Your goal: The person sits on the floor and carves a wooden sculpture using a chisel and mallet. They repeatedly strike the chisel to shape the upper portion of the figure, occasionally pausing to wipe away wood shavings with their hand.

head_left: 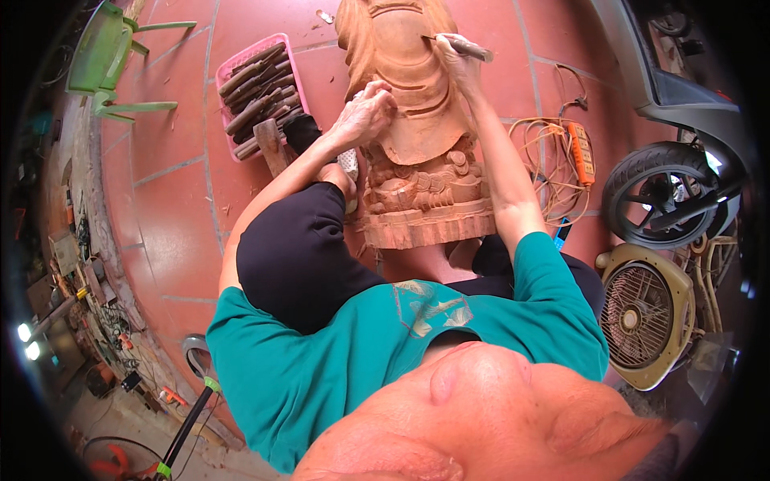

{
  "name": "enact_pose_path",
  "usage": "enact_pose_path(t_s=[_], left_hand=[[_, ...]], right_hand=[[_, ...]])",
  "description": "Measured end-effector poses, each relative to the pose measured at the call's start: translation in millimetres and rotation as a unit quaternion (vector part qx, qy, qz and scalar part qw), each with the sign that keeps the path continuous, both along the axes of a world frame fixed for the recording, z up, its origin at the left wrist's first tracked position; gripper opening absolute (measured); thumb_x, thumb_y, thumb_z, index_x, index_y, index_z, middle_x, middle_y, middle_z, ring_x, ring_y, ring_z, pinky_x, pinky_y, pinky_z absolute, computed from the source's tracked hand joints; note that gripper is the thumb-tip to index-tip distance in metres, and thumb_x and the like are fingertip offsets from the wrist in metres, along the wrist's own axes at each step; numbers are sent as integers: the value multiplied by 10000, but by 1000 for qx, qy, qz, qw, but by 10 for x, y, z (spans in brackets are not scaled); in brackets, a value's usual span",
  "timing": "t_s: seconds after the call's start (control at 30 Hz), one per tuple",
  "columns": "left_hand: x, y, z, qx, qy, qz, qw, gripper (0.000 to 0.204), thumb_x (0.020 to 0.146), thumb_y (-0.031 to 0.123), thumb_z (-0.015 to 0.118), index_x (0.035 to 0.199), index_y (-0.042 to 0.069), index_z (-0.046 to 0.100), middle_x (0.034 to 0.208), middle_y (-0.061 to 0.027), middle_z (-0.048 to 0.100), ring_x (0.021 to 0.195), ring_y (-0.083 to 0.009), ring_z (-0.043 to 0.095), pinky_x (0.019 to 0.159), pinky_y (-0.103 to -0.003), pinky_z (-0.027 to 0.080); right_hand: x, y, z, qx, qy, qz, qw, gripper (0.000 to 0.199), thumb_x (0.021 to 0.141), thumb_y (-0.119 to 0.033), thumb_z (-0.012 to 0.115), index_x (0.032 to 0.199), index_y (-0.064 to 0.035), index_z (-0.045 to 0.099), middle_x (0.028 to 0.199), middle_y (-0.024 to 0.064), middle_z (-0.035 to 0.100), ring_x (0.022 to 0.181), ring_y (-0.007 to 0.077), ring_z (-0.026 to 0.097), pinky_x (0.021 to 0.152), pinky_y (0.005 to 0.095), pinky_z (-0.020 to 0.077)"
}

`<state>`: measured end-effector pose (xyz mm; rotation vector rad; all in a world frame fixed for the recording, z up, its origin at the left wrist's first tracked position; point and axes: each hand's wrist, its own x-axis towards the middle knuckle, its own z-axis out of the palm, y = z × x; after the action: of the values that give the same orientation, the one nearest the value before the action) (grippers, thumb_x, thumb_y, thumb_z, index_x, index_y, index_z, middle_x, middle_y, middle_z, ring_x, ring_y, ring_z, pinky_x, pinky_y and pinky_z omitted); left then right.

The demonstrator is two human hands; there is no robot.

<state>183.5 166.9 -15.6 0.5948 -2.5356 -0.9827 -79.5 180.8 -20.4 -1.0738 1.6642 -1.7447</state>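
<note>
1. Head view: wooden statue (417, 120) lies on the tiled floor (168, 216), base toward the person's lap, between both forearms.
2. Left hand (365, 112) rests on the statue's left flank, fingers curled against the carved wood; not gripping any tool.
3. Right hand (459, 60) is closed around a carving tool (468, 49), tip touching the statue's upper right part.
4. Pink tray (258, 92) of wood-handled chisels sits on the floor just left of the statue; wooden mallet (271, 144) beside it.
5. Orange power strip (581, 152) with coiled cable lies right of the statue; fan (646, 317) and scooter wheel (654, 196) further right.
</note>
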Motion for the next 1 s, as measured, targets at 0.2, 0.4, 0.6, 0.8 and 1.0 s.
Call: enact_pose_path(t_s=[0.2, 0.4, 0.6, 0.8, 1.0], left_hand=[[2, 3, 11, 21, -7, 4, 1000, 323, 797, 44, 670, 1101, 91, 569, 1318, -159, 474, 1153, -405, 561, 940, -464, 501], [-7, 15, 17, 8, -12, 4, 1000, 322, 794, 32, 657, 1099, 92, 569, 1321, -164, 469, 1157, -411, 557, 938, -469, 500], [19, -1, 11, 27, -12, 1, 1000, 335, 793, 41, 671, 1106, 97, 565, 1312, -152, 471, 1161, -404, 549, 941, -466, 497], [-6, 4, 2, 8, -21, 2, 1000, 335, 801, 60, 684, 1108, 104, 558, 1309, -143, 474, 1161, -402, 550, 939, -463, 497], [-12, 2, -7, 11, -8, 2, 1000, 335, 800, 63, 687, 1107, 110, 558, 1328, -148, 463, 1159, -401, 555, 939, -466, 498]], right_hand=[[-145, 202, 82, 57, 112, 138, 983, 191, 887, -214, 726, 939, -31, 743, 859, 30, 700, 788, 94, 634, 716, 258, 508], [-121, 33, 217, 63, 153, 85, 983, 156, 884, -161, 689, 934, -24, 743, 883, 49, 720, 795, 118, 649, 721, 268, 516], [-119, 179, 109, 33, 176, 112, 977, 137, 889, -147, 678, 915, -38, 756, 877, 51, 717, 794, 118, 649, 717, 268, 516], [-227, 94, 126, 79, 158, 118, 977, 149, 882, -173, 695, 941, -51, 759, 882, 43, 717, 803, 122, 651, 728, 269, 519], [-168, 79, 11, 17, 148, 96, 984, 148, 901, -187, 702, 958, -62, 758, 917, 49, 719, 825, 128, 655, 741, 278, 521]])
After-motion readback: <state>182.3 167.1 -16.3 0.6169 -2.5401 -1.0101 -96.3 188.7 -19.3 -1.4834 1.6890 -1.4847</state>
